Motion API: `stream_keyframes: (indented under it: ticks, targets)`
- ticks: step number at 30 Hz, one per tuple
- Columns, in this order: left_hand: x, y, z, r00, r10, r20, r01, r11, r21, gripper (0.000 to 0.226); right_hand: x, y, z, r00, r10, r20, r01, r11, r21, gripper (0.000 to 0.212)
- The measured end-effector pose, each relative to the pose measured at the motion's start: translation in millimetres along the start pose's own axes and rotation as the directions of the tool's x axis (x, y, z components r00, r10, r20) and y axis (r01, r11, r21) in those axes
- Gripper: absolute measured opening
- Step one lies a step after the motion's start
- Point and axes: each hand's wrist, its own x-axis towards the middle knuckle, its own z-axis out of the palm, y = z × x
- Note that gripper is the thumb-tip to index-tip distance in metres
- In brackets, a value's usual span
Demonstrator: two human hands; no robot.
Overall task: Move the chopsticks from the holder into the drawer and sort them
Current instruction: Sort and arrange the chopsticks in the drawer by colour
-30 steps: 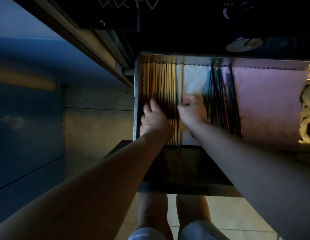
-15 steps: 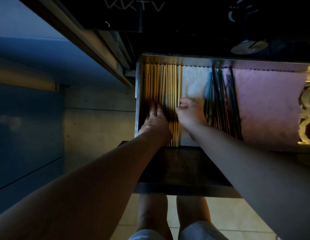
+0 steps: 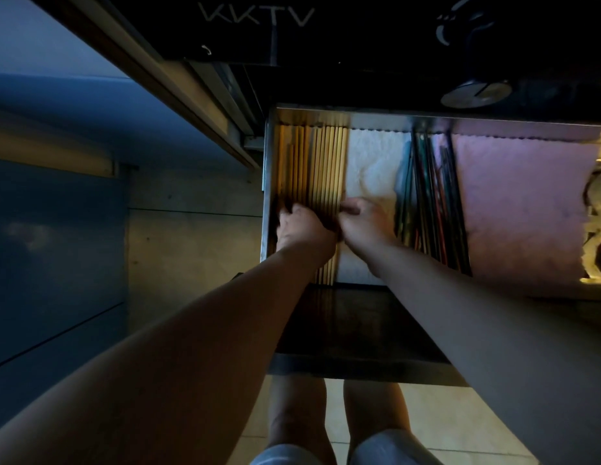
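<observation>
The open metal drawer (image 3: 426,115) holds two groups of chopsticks. Several light wooden chopsticks (image 3: 321,162) lie side by side along its left wall. Several dark coloured chopsticks (image 3: 433,193) lie in a bundle further right. My left hand (image 3: 302,228) rests on the near part of the wooden chopsticks, fingers curled down onto them. My right hand (image 3: 363,221) is beside it, its fingertips pinching at the right edge of the same group. The chopstick holder is not in view.
A white cloth (image 3: 373,169) lines the drawer between the two groups, and a pink cloth (image 3: 520,209) covers its right part. The dark drawer front (image 3: 353,333) sticks out toward me. A black counter with a round metal lid (image 3: 475,94) lies beyond. My legs stand below.
Both hands have slid a little toward me along the wooden chopsticks and drawn closer together. The left hand's fingers, flat before, are now curled.
</observation>
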Motion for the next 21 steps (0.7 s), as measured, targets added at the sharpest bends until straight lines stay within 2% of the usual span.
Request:
stream_keyframes:
  ticks: [9,16,21]
  targets:
    - [-0.5,4.1,-0.5,0.999,-0.016,-0.033,0.014,0.998,-0.063,0.083,-3.7,2.8,-4.6,0.999,0.003,0.054,-0.003,1.0,-0.015,0.036]
    - [1.3,8.2,-4.1,0.999,-0.052,-0.013,0.051,0.998,-0.046,0.064,-5.9,1.9,-8.2,0.997,-0.018,0.073,0.014,0.998,0.065,0.03]
    - [-6.7,10.8,-4.3,0.999,-0.04,-0.032,0.04,0.999,-0.006,0.063,-5.6,-1.4,-5.7,0.998,-0.001,0.067,-0.007,0.994,0.11,0.03]
